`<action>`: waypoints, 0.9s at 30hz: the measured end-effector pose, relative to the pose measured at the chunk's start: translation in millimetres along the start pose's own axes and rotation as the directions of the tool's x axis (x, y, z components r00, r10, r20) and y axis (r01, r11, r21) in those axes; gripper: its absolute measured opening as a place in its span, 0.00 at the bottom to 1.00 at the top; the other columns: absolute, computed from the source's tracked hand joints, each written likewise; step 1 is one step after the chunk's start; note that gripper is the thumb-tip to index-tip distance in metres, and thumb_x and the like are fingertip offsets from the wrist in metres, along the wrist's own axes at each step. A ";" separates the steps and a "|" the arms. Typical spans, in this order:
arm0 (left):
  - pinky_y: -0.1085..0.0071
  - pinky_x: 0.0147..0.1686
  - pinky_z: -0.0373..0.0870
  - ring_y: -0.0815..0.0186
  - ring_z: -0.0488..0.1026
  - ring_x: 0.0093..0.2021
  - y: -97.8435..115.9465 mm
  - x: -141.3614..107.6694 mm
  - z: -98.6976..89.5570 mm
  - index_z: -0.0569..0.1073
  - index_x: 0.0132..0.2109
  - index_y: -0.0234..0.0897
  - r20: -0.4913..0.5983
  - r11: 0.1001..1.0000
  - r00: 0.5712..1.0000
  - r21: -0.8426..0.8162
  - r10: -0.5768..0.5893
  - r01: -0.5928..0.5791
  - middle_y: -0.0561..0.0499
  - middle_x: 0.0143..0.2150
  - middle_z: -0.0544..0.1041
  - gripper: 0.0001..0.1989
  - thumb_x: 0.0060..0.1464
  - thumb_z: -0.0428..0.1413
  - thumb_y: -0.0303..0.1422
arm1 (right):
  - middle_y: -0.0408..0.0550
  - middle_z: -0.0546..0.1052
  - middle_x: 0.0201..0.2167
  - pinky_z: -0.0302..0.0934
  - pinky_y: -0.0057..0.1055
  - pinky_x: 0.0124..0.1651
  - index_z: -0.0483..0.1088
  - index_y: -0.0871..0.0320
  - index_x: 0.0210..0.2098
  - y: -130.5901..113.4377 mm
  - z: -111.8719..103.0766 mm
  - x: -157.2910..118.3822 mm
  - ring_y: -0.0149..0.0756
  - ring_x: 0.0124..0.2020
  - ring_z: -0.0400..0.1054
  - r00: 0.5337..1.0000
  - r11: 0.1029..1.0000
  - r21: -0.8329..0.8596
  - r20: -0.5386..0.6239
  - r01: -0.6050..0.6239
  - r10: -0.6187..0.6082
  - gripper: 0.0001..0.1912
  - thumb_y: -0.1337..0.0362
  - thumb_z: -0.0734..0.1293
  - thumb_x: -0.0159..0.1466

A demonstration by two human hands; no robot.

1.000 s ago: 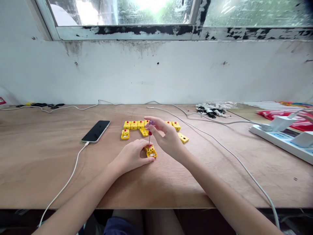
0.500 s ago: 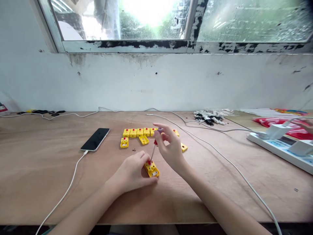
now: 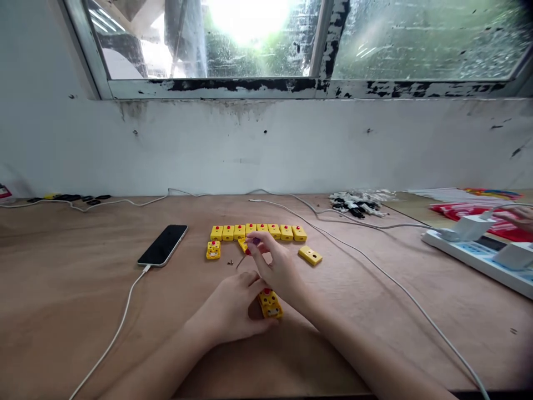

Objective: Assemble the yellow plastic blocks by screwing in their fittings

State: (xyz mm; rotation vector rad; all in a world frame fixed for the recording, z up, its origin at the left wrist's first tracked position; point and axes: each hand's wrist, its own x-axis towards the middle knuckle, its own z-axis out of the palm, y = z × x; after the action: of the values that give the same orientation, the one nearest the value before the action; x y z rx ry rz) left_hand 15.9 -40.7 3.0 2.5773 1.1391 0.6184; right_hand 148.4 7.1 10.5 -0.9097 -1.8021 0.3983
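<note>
With our left hand (image 3: 233, 305) we hold an opened yellow case (image 3: 270, 305) low on the worktop (image 3: 83, 266), close to the front edge. This grip is parted only as far as the case is big: thumb along the near end, fingers bent over the far end, partly covering it. We see a red button at the case's far end and a pale part inside the near end.

In our right hand (image 3: 277, 272) we have a screwdriver (image 3: 248, 252) with a purple and red handle. That grip is closed, pinching the handle between thumb and fingertips, and the shaft slants down to the left, near some tiny screws (image 3: 230, 262) lying loose. We cannot tell whether the tip touches the wood.

Beyond our hands we see a row of yellow boxes (image 3: 239, 232), eight in all, each with a red button. In front of its left end sits another open unit (image 3: 214, 250); a yellow cover (image 3: 242, 244) is partly hidden behind our right hand, and a second cover (image 3: 310, 255) lies to the right.

Left of these we see a phone (image 3: 163, 245) with a white cable plugged in. Far right are a power strip (image 3: 453, 253) and a co-worker's hand (image 3: 521, 218) beside red packets.
</note>
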 end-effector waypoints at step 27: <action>0.61 0.44 0.68 0.55 0.70 0.46 0.4 2.7 -1.7 0.69 0.51 0.40 0.002 0.998 0.999 -0.036 -0.050 0.050 0.46 0.49 0.73 0.21 0.49 0.59 0.39 | 0.46 0.75 0.36 0.67 0.34 0.37 0.64 0.54 0.38 0.1 1.6 2.3 0.34 0.34 0.72 0.995 0.981 0.172 0.067 -0.086 0.075 0.05 0.64 0.59 0.64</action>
State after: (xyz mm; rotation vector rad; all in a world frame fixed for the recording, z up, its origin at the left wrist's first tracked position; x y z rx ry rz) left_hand 17.0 -38.9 5.4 2.5105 1.1777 0.6202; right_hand 146.6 9.1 11.2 -0.8568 -1.7573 0.6312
